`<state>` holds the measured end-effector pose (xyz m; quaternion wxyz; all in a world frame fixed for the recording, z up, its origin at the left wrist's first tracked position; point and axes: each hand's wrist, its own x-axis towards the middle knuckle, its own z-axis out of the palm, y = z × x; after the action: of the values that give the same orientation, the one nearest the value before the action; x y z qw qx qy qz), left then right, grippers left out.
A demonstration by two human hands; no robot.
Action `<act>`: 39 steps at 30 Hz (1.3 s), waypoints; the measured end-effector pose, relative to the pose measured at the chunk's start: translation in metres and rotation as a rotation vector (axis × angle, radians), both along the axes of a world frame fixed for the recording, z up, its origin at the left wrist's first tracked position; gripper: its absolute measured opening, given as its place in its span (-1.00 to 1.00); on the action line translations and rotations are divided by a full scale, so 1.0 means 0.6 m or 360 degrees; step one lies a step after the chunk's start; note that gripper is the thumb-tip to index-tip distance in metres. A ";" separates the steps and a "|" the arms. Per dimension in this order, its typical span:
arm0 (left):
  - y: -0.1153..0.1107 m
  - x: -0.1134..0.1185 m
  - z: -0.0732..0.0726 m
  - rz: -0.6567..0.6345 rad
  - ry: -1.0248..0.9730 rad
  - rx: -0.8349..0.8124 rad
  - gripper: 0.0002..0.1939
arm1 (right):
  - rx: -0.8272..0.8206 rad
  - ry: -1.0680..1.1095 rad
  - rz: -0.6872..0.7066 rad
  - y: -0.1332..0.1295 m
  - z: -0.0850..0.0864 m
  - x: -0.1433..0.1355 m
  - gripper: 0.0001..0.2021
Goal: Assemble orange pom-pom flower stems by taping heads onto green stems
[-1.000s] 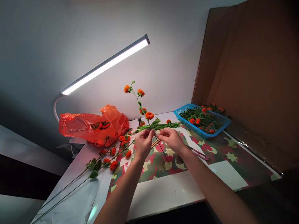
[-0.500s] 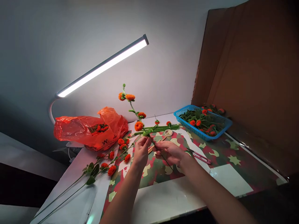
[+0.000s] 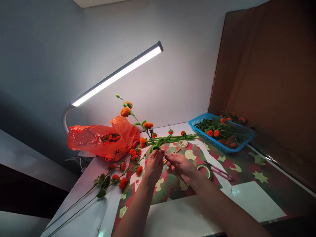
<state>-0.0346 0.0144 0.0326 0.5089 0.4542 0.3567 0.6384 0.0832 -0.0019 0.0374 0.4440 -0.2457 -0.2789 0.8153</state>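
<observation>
Both hands are on an artificial flower stem [image 3: 148, 125] with fuzzy orange blooms, a green bud at its tip and green leaves low down. My left hand [image 3: 153, 167] pinches it just below the leaves. Close beside it, my right hand [image 3: 181, 165] has its fingers closed round the lower stem, whose thin end pokes out below. The stem leans up and to the left. Near my right wrist lie a roll of green tape [image 3: 204, 171] and pink-handled scissors [image 3: 221, 171]. Behind the hands are thin wooden sticks [image 3: 176, 151] and a pale ring-shaped roll [image 3: 183, 143].
A blue basket [image 3: 222, 147] of orange flowers stands at the back right, by a cardboard panel [image 3: 269, 65]. Green stems [image 3: 172, 139] lie along the wall. On the left are a red plastic bag [image 3: 86, 140], finished flower stems [image 3: 102, 191] and a lit lamp [image 3: 118, 75].
The flower stem has tipped further left and turned in my hands. The green tape roll now shows beside my right wrist. The whole view has shifted a little.
</observation>
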 end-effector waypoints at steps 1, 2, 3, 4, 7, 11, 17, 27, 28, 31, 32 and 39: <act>0.000 0.002 -0.002 -0.0004 -0.0090 -0.0039 -0.62 | 0.0042 -0.0025 -0.0071 0.001 -0.002 -0.002 -0.75; 0.000 0.004 -0.004 -0.0019 -0.0191 -0.0091 -0.63 | 0.0103 -0.0079 -0.0163 0.001 -0.004 -0.003 -0.74; -0.001 0.006 -0.007 -0.0022 -0.0264 -0.0143 -0.65 | 0.0187 -0.0168 -0.0280 0.000 -0.006 -0.004 -0.73; -0.003 0.007 -0.010 0.0021 -0.0278 -0.0175 -0.65 | 0.0291 -0.0290 -0.0418 -0.001 -0.008 -0.004 -0.73; -0.009 0.009 -0.018 0.0128 -0.0150 -0.0268 -0.64 | 0.0628 -0.0738 -0.0831 -0.010 -0.010 -0.001 -0.76; -0.012 0.007 -0.026 0.0095 -0.0005 -0.0246 -0.71 | 0.0996 -0.1179 -0.1056 -0.024 -0.009 0.000 -0.80; -0.006 -0.004 -0.026 -0.0041 -0.0031 -0.0198 -0.68 | 0.0740 -0.0753 -0.0752 -0.024 -0.004 -0.002 -0.79; -0.013 -0.008 -0.014 -0.0271 0.0028 -0.0034 -0.71 | -0.0022 -0.0063 0.0012 -0.016 0.000 0.016 -0.75; -0.013 -0.006 -0.014 -0.0297 0.0015 -0.0058 -0.70 | 0.0004 -0.0061 -0.0020 -0.016 -0.002 0.014 -0.76; -0.013 0.002 -0.019 -0.0227 -0.0061 -0.0164 -0.68 | 0.0217 -0.0296 -0.0315 -0.019 -0.010 0.006 -0.75; -0.013 0.004 -0.022 -0.0166 -0.0085 -0.0215 -0.69 | 0.0320 -0.0442 -0.0466 -0.021 -0.012 0.003 -0.74; -0.019 0.015 -0.029 0.0041 -0.0138 -0.0284 -0.77 | 0.0662 -0.0871 -0.0911 -0.028 -0.015 -0.004 -0.78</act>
<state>-0.0255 0.0027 0.0151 0.5541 0.3744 0.3954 0.6296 0.0806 -0.0187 0.0286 0.6015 -0.4251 -0.4651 0.4911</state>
